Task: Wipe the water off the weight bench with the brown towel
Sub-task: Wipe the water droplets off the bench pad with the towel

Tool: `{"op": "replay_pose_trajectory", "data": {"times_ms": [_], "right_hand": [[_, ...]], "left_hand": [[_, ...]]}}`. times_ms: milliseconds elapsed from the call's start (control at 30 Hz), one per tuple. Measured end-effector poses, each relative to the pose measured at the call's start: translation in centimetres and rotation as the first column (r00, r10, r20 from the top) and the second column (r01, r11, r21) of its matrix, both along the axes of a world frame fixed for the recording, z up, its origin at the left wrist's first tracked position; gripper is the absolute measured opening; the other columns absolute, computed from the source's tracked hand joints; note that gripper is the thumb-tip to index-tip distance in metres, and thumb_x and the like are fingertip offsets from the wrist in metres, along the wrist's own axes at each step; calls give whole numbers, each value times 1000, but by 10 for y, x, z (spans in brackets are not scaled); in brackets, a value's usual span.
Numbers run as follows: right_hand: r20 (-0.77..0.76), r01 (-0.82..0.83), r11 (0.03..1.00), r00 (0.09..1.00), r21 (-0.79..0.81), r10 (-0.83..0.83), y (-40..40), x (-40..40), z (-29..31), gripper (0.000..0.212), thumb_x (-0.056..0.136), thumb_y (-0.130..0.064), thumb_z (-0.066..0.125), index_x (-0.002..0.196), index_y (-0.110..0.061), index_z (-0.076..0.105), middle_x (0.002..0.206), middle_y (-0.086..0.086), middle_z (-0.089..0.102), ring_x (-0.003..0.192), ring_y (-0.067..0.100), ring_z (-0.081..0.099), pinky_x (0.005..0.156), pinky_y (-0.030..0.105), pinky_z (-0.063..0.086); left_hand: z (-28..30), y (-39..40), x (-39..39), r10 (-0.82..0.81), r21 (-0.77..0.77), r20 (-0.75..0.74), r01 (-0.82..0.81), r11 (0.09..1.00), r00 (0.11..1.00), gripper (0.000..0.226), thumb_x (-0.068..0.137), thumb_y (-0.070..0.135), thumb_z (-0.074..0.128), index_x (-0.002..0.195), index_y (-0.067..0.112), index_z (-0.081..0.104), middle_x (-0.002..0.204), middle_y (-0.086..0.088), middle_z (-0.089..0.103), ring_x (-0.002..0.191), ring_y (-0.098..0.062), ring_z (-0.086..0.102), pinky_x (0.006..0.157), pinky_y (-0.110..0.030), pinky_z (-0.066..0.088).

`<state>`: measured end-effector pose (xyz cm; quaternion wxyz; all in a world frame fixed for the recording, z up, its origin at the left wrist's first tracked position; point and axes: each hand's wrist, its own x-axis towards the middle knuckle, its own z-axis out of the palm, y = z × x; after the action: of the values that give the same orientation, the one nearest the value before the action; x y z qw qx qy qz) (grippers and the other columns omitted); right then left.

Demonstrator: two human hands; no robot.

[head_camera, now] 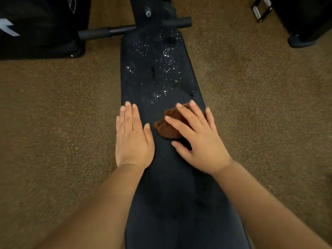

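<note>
One brown towel [168,126], one worktop [170,194], two hands.
My left hand [133,139] lies flat; my right hand [197,139], fingers spread, presses the towel; water [161,58] beads farther off.

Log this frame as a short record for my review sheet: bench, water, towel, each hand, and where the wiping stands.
bench: black weight bench, pad running away from the camera, on brown carpet
water: droplets scattered over the far half, beyond both hands
towel: brown towel, bunched, on the pad's right side just short of the droplets
right: right hand presses on the towel with spread fingers
left: left hand lies flat on the pad's left edge, holding nothing
progress: far half still wet; no droplets visible on the near half
</note>
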<state>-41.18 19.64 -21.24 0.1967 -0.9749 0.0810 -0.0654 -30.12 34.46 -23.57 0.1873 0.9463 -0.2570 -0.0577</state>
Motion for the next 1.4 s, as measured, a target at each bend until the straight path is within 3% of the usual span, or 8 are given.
{"op": "replay_pose_trajectory", "data": {"times_ms": [233,467,567,700,900,1000,1200,1400], "right_hand": [[54,-153,988,987,-19,154,-39,2,-12,35,85,-21,55,118,-18,65,120,4,62,114,27,52,99,40,38],[162,405,904,891,133,-424,-53,59,-23,29,81,-6,63,110,-8,68,111,13,64,104,34,56,96,38,41],[172,265,958,945,106,-280,-21,57,-22,30,82,-14,65,110,-6,68,109,13,64,104,32,56,96,43,43],[153,58,997,986,48,-65,-42,6,-12,24,87,-19,61,108,-10,69,106,8,65,99,27,57,93,34,41],[156,462,879,866,116,-476,-67,75,-16,22,84,-10,61,102,-15,72,100,9,64,95,33,54,86,28,35],[172,324,939,925,115,-340,-25,104,-18,22,81,-12,62,100,-13,71,101,10,66,94,33,57,86,37,40],[108,-53,998,993,29,49,-44,25,-11,26,86,-17,57,109,-12,69,109,7,64,103,27,56,95,34,40],[173,358,931,915,70,-365,-49,81,-21,23,83,-10,62,104,-11,72,105,10,66,94,33,57,88,35,40]], "left_hand": [[-2,1,4,-136,44,35,135,990,990,54,96,25,21,147,8,19,156,-7,13,144,-18,4,117,-35,5],[-3,0,2,-125,40,40,124,992,991,53,97,24,23,147,9,19,156,-6,14,144,-17,5,117,-34,4],[-3,0,3,-119,46,46,117,992,992,54,96,24,23,147,9,19,156,-6,14,144,-17,5,117,-34,4],[-2,0,3,-116,49,28,114,992,993,54,96,25,21,148,10,18,157,-5,13,144,-16,3,117,-35,5],[-3,1,3,-112,26,17,112,993,994,54,96,25,21,148,11,18,156,-3,13,144,-15,3,117,-35,5],[-4,0,4,-114,24,21,114,993,993,54,95,25,21,147,10,20,156,-4,15,144,-15,5,117,-35,6],[-1,1,4,-114,11,7,114,993,993,54,95,25,21,147,11,20,156,-3,14,144,-14,4,117,-33,4],[-3,2,5,-113,9,7,113,994,994,53,95,24,22,147,10,21,156,-3,15,144,-15,6,116,-35,6]]}}
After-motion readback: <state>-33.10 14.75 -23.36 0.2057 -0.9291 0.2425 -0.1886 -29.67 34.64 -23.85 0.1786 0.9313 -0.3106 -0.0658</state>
